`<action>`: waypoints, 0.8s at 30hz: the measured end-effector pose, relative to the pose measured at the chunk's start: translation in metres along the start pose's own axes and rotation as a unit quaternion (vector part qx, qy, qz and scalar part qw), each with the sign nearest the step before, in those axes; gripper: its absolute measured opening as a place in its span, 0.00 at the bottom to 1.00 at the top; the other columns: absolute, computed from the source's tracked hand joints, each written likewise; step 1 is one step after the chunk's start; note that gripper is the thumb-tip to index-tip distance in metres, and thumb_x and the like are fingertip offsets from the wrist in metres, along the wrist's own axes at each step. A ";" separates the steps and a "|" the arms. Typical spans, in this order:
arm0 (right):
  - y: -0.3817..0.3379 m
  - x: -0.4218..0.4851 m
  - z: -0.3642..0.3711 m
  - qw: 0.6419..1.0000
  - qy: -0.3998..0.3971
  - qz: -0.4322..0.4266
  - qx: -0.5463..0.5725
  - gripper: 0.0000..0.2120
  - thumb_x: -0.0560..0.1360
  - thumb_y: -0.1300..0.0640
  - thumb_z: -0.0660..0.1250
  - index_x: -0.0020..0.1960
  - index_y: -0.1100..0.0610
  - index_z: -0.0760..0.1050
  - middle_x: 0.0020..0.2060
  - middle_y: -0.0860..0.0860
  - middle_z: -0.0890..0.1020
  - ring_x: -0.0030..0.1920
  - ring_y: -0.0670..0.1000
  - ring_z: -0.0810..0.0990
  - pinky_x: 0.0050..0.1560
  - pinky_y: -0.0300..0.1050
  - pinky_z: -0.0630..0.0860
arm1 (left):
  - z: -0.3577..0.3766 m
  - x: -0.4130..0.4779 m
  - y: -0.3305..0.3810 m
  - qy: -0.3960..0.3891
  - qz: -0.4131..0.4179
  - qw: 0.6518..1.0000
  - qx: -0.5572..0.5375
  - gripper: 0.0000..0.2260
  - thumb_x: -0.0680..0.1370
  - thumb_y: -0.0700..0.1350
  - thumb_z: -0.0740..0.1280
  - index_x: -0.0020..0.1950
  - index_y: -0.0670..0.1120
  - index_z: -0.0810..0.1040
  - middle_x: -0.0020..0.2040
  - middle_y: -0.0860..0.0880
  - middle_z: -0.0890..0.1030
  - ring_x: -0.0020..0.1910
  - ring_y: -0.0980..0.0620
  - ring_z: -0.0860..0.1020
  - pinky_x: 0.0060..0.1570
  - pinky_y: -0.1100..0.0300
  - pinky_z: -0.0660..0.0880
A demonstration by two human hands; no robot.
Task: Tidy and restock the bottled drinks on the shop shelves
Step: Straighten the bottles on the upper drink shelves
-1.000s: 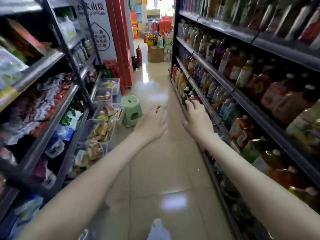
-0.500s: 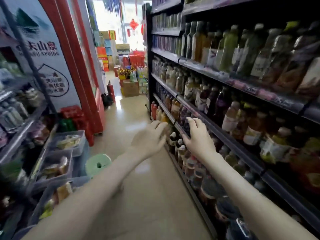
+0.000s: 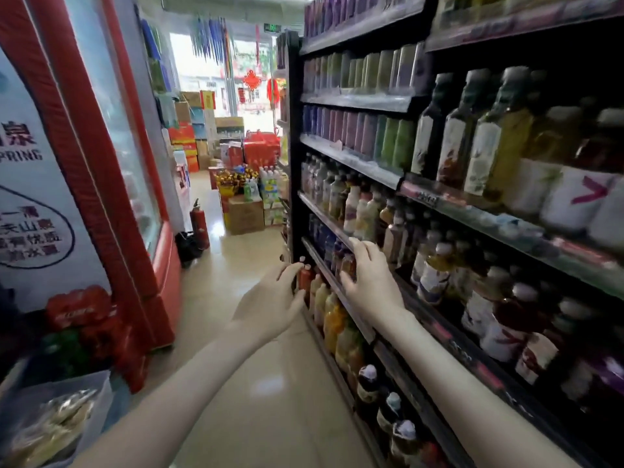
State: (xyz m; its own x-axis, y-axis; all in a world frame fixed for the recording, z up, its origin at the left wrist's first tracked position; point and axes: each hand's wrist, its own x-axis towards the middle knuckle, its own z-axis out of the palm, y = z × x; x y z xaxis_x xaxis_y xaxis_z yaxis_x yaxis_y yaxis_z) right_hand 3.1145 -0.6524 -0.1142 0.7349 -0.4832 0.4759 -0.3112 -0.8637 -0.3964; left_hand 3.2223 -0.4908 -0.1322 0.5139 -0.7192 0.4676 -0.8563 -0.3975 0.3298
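Dark shelves (image 3: 351, 163) on the right carry rows of bottled drinks. My left hand (image 3: 270, 302) reaches toward the far end of the lowest rows, and its fingertips touch a red bottle (image 3: 305, 278) there. My right hand (image 3: 369, 282) lies against the edge of the low shelf (image 3: 347, 298), fingers spread over dark bottles (image 3: 337, 253) behind it. Neither hand grips anything. Yellow and orange bottles (image 3: 332, 322) stand below the right hand.
A red drinks fridge (image 3: 111, 184) stands on the left of the aisle, with a fire extinguisher (image 3: 200, 224) beyond it. Cardboard boxes (image 3: 245, 214) and stacked goods sit at the aisle's far end. A tiled floor (image 3: 250, 383) runs between.
I have moved down the aisle and the view has lifted. Both hands have reached further, the left now touching the red bottle and the right resting at the low shelf edge.
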 end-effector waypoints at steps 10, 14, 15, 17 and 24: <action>0.068 0.247 0.075 0.991 0.111 0.070 -0.027 0.28 0.77 0.57 0.67 0.74 0.57 0.62 0.66 0.52 0.69 0.66 0.54 0.68 0.65 0.48 0.69 | 0.082 0.307 -0.120 -0.008 0.110 0.992 -0.063 0.23 0.80 0.50 0.61 0.74 0.47 0.64 0.70 0.49 0.68 0.66 0.51 0.70 0.61 0.62 0.68; 0.099 0.336 0.088 0.982 0.173 0.075 -0.023 0.28 0.77 0.56 0.66 0.75 0.58 0.61 0.69 0.54 0.69 0.69 0.54 0.67 0.68 0.53 0.69 | 0.117 0.416 -0.128 0.033 0.166 0.981 -0.090 0.23 0.80 0.49 0.62 0.73 0.45 0.66 0.69 0.47 0.70 0.67 0.49 0.70 0.59 0.59 0.70; 0.109 0.357 0.094 0.980 0.182 0.075 -0.024 0.28 0.78 0.56 0.65 0.75 0.57 0.61 0.69 0.54 0.68 0.69 0.54 0.67 0.69 0.53 0.68 | 0.127 0.440 -0.132 0.039 0.172 0.979 -0.099 0.23 0.79 0.49 0.63 0.73 0.44 0.66 0.69 0.47 0.70 0.67 0.48 0.69 0.60 0.58 0.70; 0.125 0.392 0.107 0.979 0.182 0.082 -0.039 0.28 0.78 0.55 0.64 0.76 0.54 0.59 0.70 0.52 0.66 0.71 0.52 0.64 0.71 0.49 0.64 | 0.143 0.477 -0.141 0.034 0.178 0.978 -0.105 0.23 0.79 0.47 0.63 0.73 0.43 0.66 0.69 0.46 0.70 0.67 0.47 0.70 0.62 0.56 0.70; 0.159 0.485 0.174 0.975 0.185 0.094 -0.080 0.27 0.77 0.59 0.66 0.74 0.57 0.63 0.69 0.54 0.70 0.69 0.50 0.65 0.74 0.38 0.54 | 0.190 0.601 -0.207 0.007 0.206 0.974 -0.097 0.25 0.78 0.45 0.64 0.74 0.42 0.64 0.70 0.45 0.68 0.68 0.47 0.68 0.61 0.52 0.72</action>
State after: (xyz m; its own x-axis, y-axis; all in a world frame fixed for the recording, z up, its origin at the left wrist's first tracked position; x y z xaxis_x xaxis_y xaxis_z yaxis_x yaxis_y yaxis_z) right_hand 3.5262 -0.9993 -0.0829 0.3973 -0.6276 0.6695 -0.5310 -0.7523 -0.3901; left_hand 3.6984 -0.9491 -0.0754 0.1315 -0.7864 0.6035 -0.9649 0.0380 0.2598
